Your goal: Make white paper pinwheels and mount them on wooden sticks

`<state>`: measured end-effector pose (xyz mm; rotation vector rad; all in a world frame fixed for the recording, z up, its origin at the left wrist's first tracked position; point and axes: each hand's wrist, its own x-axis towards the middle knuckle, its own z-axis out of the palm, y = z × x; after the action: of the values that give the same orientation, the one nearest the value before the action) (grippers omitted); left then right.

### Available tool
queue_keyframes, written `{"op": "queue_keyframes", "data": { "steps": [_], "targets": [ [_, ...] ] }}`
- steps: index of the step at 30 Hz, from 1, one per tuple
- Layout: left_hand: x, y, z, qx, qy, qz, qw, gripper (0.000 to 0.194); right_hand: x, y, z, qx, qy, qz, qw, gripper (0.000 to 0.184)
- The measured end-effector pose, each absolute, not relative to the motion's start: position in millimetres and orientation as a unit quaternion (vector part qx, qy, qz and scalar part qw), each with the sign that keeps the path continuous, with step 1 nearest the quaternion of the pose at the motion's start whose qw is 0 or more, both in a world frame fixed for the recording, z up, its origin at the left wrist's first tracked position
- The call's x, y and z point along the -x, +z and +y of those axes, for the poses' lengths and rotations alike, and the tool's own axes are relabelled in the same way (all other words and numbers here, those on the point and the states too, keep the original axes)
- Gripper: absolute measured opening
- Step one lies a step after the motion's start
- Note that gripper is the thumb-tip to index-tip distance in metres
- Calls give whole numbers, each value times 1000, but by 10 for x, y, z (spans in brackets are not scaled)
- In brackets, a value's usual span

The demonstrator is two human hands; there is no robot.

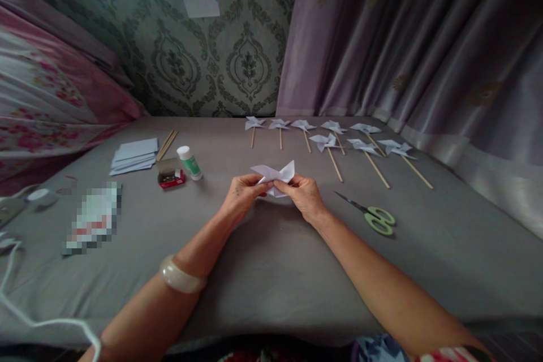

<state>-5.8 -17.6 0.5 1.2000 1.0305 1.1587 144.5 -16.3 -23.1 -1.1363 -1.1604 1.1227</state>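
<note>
A white paper pinwheel [275,174] with folded blades is held up over the middle of the grey-covered surface. My left hand [244,191] pinches it from the left, thumb near its centre. From the other side my right hand [307,193] grips it too, and the two thumbs almost meet at the middle. No stick shows on this pinwheel; its underside is hidden by the fingers. To the right of my right hand lie scissors [375,218] with green handles, their blades pointing toward the pinwheel.
Several finished pinwheels on sticks [333,150] lie at the back right. Leftward are stacked paper sheets [134,155], wooden sticks [167,144], an open red box [171,176] of small metal pieces, a glue stick [189,163], a blurred packet [94,219] and a white cable [51,322].
</note>
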Motion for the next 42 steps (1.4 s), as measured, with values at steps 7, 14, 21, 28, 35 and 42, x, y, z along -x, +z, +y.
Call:
{"op": "queue_keyframes", "data": {
  "steps": [7, 14, 21, 28, 35, 42],
  "targets": [
    [50, -4, -175, -513, 489, 446, 546, 27, -1449, -234, -169, 495, 455, -500, 546, 26],
    [39, 19, -190, -500, 483, 461, 552, 30, -1441, -244, -178, 490, 458, -496, 552, 24],
    [49, 3, -189, -497, 473, 464, 560, 33, -1436, -242, -183, 492, 459, -494, 551, 25],
    [46, 17, -191, -494, 476, 463, 561, 31, -1434, -272, -181, 493, 451, -504, 547, 26],
    [51, 11, -183, -495, 477, 467, 556, 31, -1432, -263, -184, 497, 441, -509, 547, 25],
    [54, 17, -186, -505, 474, 460, 555, 32, -1435, -289, -174, 496, 434, -517, 546, 27]
  ]
}}
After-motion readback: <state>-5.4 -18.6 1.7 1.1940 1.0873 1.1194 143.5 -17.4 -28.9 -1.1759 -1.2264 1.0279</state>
